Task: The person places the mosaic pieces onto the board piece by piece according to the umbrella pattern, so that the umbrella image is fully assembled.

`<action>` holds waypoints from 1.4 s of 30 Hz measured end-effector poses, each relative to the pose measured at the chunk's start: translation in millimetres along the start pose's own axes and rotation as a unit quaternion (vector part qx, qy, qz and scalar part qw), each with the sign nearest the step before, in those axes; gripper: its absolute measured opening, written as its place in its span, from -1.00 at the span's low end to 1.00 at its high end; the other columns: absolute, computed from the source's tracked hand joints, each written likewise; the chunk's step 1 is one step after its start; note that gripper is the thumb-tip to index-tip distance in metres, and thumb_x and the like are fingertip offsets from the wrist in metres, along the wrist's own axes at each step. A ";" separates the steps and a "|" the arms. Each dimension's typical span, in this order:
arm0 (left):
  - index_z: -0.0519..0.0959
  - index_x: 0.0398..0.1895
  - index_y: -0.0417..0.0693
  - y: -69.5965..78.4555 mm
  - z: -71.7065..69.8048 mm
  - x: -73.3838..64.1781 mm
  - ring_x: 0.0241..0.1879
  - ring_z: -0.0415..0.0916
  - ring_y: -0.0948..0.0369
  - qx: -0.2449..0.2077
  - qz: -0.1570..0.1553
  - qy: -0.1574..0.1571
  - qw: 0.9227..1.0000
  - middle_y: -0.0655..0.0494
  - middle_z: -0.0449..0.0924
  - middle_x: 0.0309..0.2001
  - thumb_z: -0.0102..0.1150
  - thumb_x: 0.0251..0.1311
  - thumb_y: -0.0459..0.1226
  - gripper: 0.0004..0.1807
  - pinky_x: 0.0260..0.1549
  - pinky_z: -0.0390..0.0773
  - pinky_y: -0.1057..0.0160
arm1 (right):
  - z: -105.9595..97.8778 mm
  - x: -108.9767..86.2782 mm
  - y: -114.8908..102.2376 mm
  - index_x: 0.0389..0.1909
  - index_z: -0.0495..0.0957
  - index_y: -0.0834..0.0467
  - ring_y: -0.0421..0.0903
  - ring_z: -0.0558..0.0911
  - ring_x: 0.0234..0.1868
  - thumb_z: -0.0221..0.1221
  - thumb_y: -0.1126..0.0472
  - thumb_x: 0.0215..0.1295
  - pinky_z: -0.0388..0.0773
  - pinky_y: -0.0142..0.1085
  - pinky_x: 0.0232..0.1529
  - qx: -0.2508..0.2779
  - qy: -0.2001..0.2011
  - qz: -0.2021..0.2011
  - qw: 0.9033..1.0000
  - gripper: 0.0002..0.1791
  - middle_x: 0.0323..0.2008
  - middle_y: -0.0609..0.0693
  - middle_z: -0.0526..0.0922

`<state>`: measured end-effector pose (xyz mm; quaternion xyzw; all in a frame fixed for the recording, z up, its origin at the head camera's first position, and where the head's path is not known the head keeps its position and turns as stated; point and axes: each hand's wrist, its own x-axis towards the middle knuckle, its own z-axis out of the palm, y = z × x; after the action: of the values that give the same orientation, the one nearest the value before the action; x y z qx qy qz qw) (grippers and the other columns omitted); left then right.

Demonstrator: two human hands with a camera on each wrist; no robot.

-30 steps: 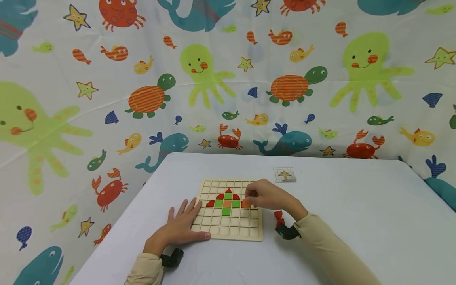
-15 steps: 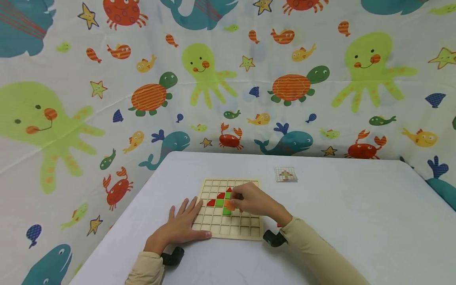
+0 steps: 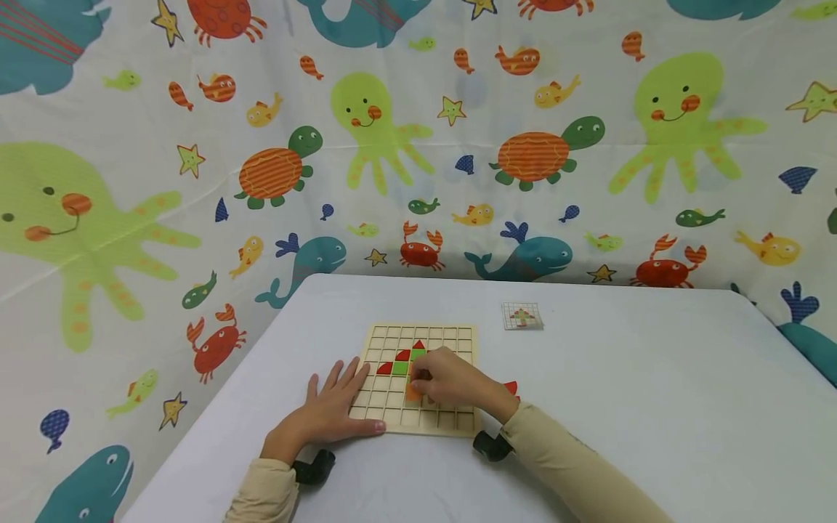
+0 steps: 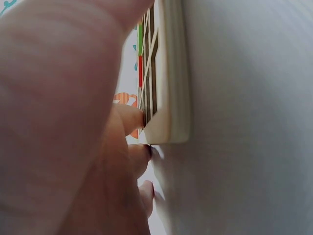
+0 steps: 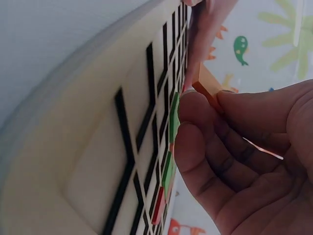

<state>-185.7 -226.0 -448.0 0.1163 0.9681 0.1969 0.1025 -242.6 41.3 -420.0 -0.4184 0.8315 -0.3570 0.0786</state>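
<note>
A square wooden grid board (image 3: 451, 418) lies on the white table. The person's left hand (image 3: 327, 415) rests with spread, straight fingers at its left edge, the thumb on the front left corner. The right hand (image 3: 447, 378) pinches an orange square tile (image 5: 208, 84) between thumb and fingers, just below the pattern's middle. Green tiles (image 3: 400, 368), red curved pieces (image 3: 384, 368) and a red triangle (image 3: 419, 344) sit in grid cells. The right hand hides part of the pattern in the head view; green and red pieces (image 5: 158, 205) show beneath it in the right wrist view.
A small card (image 3: 522, 317) with a printed grid pattern lies behind the board to the right. Red pieces (image 3: 511, 388) lie on the table, partly hidden by the right wrist. Black wrist cameras (image 3: 315, 467) sit under both wrists. A sea-animal curtain (image 3: 418, 160) hangs behind the table.
The right hand has moved left from the pattern's right side, then slightly towards the person, carrying the orange tile. The left hand stays on the board's edge.
</note>
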 end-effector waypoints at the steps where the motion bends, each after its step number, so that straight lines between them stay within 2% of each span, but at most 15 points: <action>1: 0.06 0.73 -0.17 -0.1 -0.4 0.5 0.67 -0.36 -0.31 -0.001 0.000 -0.001 1.000 -0.27 -0.15 0.72 0.36 0.07 0.46 0.37 0.43 -0.46 -0.53 | 1.2 0.3 0.3 -0.30 0.72 0.17 -0.29 0.55 -0.53 0.27 0.43 0.48 0.55 -0.39 -0.39 -0.007 -0.001 -0.001 1.000 -0.84 -0.50 -0.17 0.60; 5: 0.06 0.73 -0.16 1.6 -0.7 0.1 0.67 -0.35 -0.31 0.000 -0.005 -0.002 1.000 -0.25 -0.14 0.72 0.39 0.08 0.43 0.35 0.43 -0.43 -0.53 | 6.3 1.5 1.9 -0.32 0.72 0.15 -0.29 0.46 -0.47 0.28 0.42 0.45 0.47 -0.41 -0.40 -0.038 -0.005 -0.010 0.999 -0.84 -0.49 -0.21 0.58; 12: 0.05 0.75 -0.13 2.7 -2.4 -0.1 0.67 -0.37 -0.31 0.006 -0.010 -0.007 1.000 -0.24 -0.16 0.73 0.39 0.09 0.43 0.35 0.43 -0.43 -0.53 | 11.4 1.6 -1.5 -0.35 0.68 0.14 -0.30 0.44 -0.51 0.29 0.41 0.45 0.41 -0.45 -0.44 -0.057 0.000 -0.007 0.998 -0.84 -0.53 -0.20 0.54; 18: 0.06 0.74 -0.14 4.5 -4.1 -0.3 0.67 -0.32 -0.33 0.012 -0.005 0.000 1.000 -0.26 -0.13 0.72 0.40 0.09 0.41 0.34 0.43 -0.40 -0.55 | 12.7 1.2 -2.9 -0.34 0.67 0.16 -0.28 0.45 -0.49 0.30 0.43 0.43 0.43 -0.43 -0.42 -0.067 0.004 -0.010 0.998 -0.85 -0.52 -0.19 0.55; 29: 0.07 0.73 -0.16 4.3 -2.3 -2.0 0.66 -0.32 -0.34 0.007 -0.004 0.001 1.000 -0.26 -0.12 0.72 0.42 0.09 0.40 0.34 0.42 -0.40 -0.55 | 16.0 0.0 -6.6 -0.29 0.69 0.17 -0.25 0.48 -0.45 0.34 0.37 0.45 0.49 -0.43 -0.36 -0.079 -0.003 0.020 0.997 -0.91 -0.49 -0.19 0.56; 42: 0.07 0.74 -0.14 5.2 -3.1 -3.0 0.67 -0.33 -0.33 0.006 -0.007 0.000 1.000 -0.25 -0.12 0.72 0.42 0.09 0.39 0.33 0.42 -0.40 -0.55 | 19.9 -0.7 -8.2 -0.49 0.46 0.07 -0.26 0.39 -0.52 0.30 0.44 0.44 0.36 -0.43 -0.43 -0.108 0.014 0.013 0.994 -0.66 -0.60 -0.16 0.42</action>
<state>-182.7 -223.2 -442.6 0.1102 0.9701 0.1903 0.1029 -228.3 28.0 -429.3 -0.4091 0.8714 -0.2694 0.0258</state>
